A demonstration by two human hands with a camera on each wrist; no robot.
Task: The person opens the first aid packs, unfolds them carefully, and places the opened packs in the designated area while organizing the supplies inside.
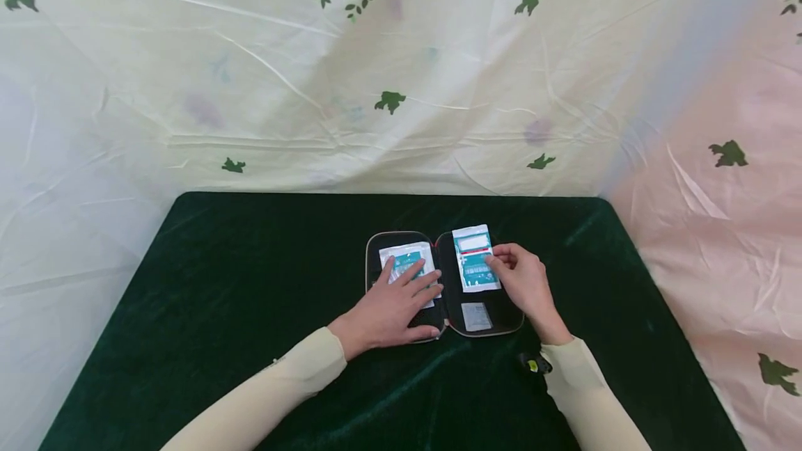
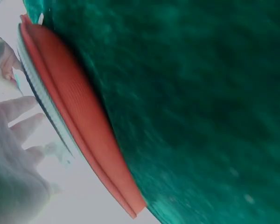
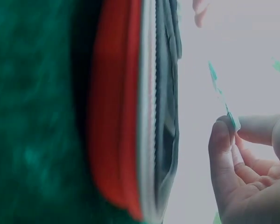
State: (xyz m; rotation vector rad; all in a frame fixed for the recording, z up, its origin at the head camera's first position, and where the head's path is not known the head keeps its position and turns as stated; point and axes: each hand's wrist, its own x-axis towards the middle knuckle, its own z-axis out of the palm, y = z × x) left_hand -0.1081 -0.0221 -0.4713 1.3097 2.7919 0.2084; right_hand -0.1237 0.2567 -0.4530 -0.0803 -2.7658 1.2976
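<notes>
A zippered case (image 1: 485,326) lies unfolded on the dark green cloth, dark inside; the wrist views show its red outer shell (image 2: 74,88). My right hand (image 1: 525,280) pinches the right edge of a white and teal packet (image 1: 476,263) between thumb and fingers, over the case's right half. In the right wrist view the packet (image 3: 231,119) appears edge-on, held up off the case. My left hand (image 1: 395,305) spreads its fingers over the left half and rests across another white and teal packet (image 1: 407,254), partly hiding it. A small clear-looking packet (image 1: 476,317) sits low in the right half.
A green velvety cloth covers the table (image 1: 263,263). Behind it and at both sides hangs a pale curtain (image 1: 438,75) with green leaf prints. A small black object with a yellow-green mark (image 1: 534,365) is by the right wrist.
</notes>
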